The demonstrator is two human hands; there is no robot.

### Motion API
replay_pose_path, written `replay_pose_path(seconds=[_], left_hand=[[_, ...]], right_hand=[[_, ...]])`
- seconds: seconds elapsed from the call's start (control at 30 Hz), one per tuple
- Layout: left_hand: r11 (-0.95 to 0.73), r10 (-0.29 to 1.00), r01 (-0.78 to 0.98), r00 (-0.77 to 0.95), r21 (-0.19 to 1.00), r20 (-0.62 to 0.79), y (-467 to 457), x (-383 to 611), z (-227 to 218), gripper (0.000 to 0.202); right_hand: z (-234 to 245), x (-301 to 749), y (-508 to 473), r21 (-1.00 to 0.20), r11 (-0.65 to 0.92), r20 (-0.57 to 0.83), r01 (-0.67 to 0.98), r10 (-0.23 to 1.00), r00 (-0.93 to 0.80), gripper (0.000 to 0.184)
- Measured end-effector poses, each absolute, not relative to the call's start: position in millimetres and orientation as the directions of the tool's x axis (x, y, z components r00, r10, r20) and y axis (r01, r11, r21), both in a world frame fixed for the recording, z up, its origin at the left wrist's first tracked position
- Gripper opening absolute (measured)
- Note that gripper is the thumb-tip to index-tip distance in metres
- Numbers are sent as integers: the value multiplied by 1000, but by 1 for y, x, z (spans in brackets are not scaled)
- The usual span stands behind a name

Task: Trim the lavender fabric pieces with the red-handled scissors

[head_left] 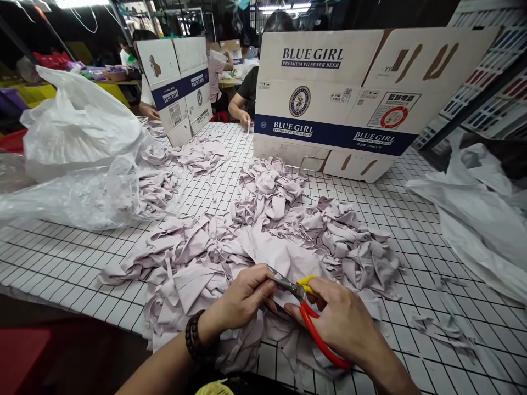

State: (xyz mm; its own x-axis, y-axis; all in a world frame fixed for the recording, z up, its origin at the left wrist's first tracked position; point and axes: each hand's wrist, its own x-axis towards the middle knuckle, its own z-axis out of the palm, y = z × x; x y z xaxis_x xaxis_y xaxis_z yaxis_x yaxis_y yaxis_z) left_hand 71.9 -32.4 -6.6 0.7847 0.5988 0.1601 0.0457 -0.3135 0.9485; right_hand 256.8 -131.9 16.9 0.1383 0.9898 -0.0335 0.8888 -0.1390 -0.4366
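Pale lilac fabric pieces [193, 241] lie in a loose heap across the table in front of me. My right hand [337, 312] is wrapped round scissors [316, 329] with red and yellow handles, their blades pointing up and left. At the blade tips, my left hand [251, 293] pinches the edge of a lilac fabric piece [284, 249], thumb against fingers. The blades pass close by these fingertips and partly hide the cloth there. A dark beaded bracelet [194, 334] circles my left wrist.
An upright beer carton [304, 88] stands beyond the heap, with a smaller carton [171, 90] to its left. Plastic bags [78, 126] slump at left, and a white bag [481, 203] at right. Fabric scraps [447, 329] lie on the grid-patterned table [74, 274]. Co-workers sit opposite.
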Motion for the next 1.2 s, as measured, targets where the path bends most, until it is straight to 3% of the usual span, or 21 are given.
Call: replay_pose_path(seconds=[0.3, 0.47, 0.57, 0.67, 0.73, 0.8, 0.93, 1.03, 1.1, 1.2], left_hand=[[-84, 607, -22, 791, 996, 68, -34, 73, -11, 31], [84, 613, -28, 789, 996, -29, -36, 73, -12, 35], [89, 627, -8, 778, 996, -50, -35, 72, -9, 36], [69, 634, -2, 772, 998, -42, -35, 72, -6, 35], [76, 635, -6, 771, 997, -43, -34, 72, -6, 35], [106, 638, -23, 769, 994, -50, -34, 73, -8, 35], [108, 697, -101, 717, 989, -3, -33, 74, -10, 34], [35, 761, -97, 648, 995, 36, -37, 71, -4, 34], [57, 694, -35, 720, 998, -14, -42, 68, 5, 48], [69, 441, 59, 893, 996, -83, -42, 61, 26, 20]], right_hand=[[18, 254, -130, -457, -153, -29, 876, 987, 157, 36], [11, 256, -130, -532, -163, -43, 831, 985, 166, 40], [8, 266, -129, -691, -237, -191, 683, 971, 143, 48], [6, 277, -127, -846, -309, -296, 434, 950, 98, 35], [1, 277, -124, -880, -329, -318, 343, 944, 90, 35], [-9, 270, -118, -884, -338, -327, 322, 941, 91, 48], [-21, 251, -101, -938, -280, -235, 206, 947, 217, 30], [2, 241, -100, -971, -222, -200, 85, 956, 213, 34], [28, 239, -105, -978, -208, -208, -8, 976, 67, 34], [56, 249, -114, -983, -182, -182, -21, 983, 6, 35]])
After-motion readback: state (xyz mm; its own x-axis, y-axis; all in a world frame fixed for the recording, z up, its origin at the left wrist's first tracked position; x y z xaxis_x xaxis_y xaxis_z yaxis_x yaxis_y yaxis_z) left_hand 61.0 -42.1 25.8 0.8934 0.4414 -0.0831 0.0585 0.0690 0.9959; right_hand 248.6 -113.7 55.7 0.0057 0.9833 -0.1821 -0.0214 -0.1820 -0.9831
